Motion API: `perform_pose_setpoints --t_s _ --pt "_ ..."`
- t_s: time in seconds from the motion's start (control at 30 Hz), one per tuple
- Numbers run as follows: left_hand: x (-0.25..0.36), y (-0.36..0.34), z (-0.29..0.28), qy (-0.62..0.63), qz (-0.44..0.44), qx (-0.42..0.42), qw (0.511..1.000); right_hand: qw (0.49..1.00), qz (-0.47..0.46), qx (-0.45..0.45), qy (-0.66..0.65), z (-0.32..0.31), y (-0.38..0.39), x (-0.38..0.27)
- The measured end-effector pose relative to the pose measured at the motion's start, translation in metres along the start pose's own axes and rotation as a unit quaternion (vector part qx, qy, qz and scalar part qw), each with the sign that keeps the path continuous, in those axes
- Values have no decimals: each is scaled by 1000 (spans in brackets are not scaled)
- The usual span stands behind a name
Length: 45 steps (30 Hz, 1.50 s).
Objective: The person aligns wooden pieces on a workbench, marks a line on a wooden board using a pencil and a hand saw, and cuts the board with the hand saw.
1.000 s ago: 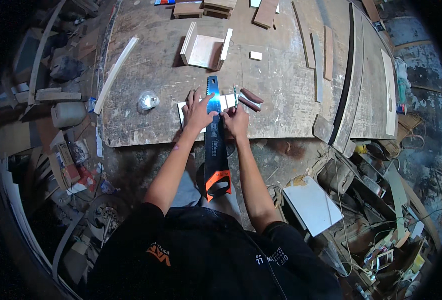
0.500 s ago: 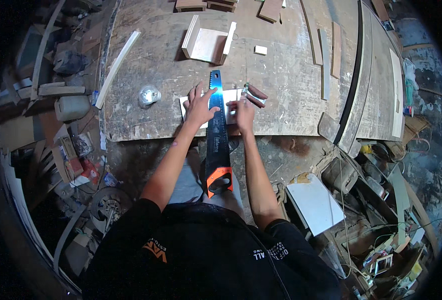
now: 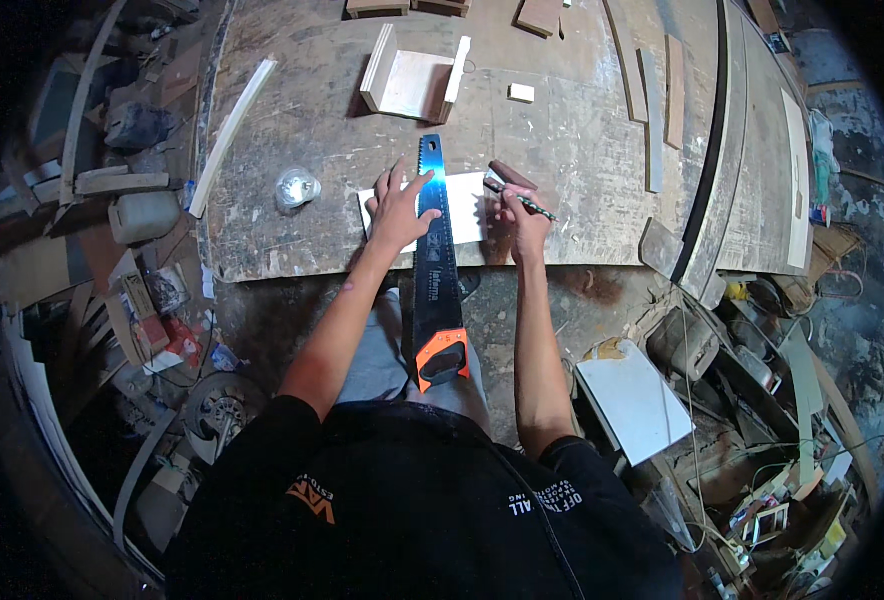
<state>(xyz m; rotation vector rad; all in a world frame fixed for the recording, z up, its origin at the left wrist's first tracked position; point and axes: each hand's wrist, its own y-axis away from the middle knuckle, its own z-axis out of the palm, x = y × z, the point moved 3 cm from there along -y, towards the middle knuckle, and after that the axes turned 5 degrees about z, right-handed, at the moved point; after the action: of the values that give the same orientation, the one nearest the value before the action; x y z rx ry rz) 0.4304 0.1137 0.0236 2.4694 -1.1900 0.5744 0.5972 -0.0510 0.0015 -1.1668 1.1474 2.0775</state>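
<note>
A hand saw (image 3: 436, 265) with a dark blade and an orange-and-black handle lies across a white board (image 3: 471, 222) at the table's near edge; its handle sticks out toward my body. My left hand (image 3: 393, 214) rests with fingers spread on the board, its thumb and forefinger touching the blade. To the right of the blade, my right hand (image 3: 525, 232) is closed round a dark, patterned pencil (image 3: 536, 207), which slants over the board's right end. Just beyond that hand lie small brown wood pieces (image 3: 513, 175), partly hidden by it.
A three-sided wooden box (image 3: 417, 82) stands beyond the saw's tip, with a small pale block (image 3: 521, 93) to its right. A clear glass jar (image 3: 297, 189) and a long pale strip (image 3: 232, 135) are at left. Several wood strips (image 3: 652, 120) lie at right on the worktable (image 3: 302, 110).
My right hand has moved right, away from the saw blade, and the pencil in it now tilts to the right. The left hand stays in place on the blade and board.
</note>
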Motion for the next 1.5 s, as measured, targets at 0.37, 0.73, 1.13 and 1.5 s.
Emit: perform_pose_setpoints --t_s 0.37,0.73,1.13,1.5 --pt "0 -1 -1 3 8 8 1000 978 -102 -82 162 37 -26 26" --pt "-3 -1 0 19 15 6 1000 983 -93 -67 146 42 -31 44" --pt "-7 -1 0 18 8 -12 1000 958 84 -221 -161 45 5 -22" --pt "-4 -3 4 4 15 -24 1000 983 78 -97 -138 29 -16 -8"
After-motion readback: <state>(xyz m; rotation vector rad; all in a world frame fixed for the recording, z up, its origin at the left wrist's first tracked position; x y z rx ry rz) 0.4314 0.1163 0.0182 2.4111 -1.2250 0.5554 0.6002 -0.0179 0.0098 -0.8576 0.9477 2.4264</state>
